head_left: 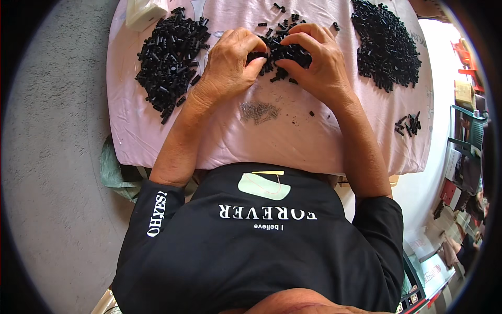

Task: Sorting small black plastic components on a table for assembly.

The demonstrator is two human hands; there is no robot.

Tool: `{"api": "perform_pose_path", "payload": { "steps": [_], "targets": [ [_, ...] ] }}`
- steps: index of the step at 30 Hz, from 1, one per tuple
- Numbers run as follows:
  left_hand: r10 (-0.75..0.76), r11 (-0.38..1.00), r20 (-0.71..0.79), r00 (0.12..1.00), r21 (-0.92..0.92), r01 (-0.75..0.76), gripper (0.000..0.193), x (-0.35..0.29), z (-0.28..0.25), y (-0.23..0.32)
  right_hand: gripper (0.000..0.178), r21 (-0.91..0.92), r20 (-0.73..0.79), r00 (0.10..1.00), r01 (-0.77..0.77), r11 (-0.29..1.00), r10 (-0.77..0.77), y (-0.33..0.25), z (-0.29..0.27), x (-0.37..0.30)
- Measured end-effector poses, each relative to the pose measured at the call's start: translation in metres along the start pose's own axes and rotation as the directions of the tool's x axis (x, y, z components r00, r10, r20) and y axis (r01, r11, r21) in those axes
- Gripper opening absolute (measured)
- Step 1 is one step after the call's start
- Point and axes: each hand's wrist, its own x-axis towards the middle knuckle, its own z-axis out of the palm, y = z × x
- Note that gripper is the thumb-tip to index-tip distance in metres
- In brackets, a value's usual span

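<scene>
A middle heap of small black cylindrical pieces (293,52) lies on the pink cloth at the far side of the table, between my hands. My left hand (232,60) is at the heap's left edge, fingers curled, with black pieces showing between thumb and forefinger. At the right edge, my right hand (319,60) curves over the heap. Its thumb and forefinger are apart, with loose pieces lying in the gap; its other fingertips are hidden behind the hand.
A large pile of longer black pieces (172,57) lies left, beside a white box-like object (144,13). Another big black pile (387,47) is at the right, with a small group of pieces (410,124) nearer me. Dark specks (260,112) mark the pink cloth (272,144).
</scene>
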Motion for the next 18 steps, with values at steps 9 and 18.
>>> {"api": "perform_pose_path", "payload": {
  "steps": [9,18],
  "targets": [
    [-0.010,0.997,-0.058,0.998,-0.078,0.006,0.016,-0.0020,0.0054,-0.0024,0.034,-0.079,0.048,0.998,-0.039,0.996,0.043,-0.0015,0.0026,-0.0037],
    [-0.157,0.969,-0.072,0.985,-0.202,0.140,0.025,-0.0023,0.0057,0.0003,0.036,-0.085,0.043,0.999,-0.028,0.996,0.031,0.0013,0.0050,-0.0041]
  ]
}}
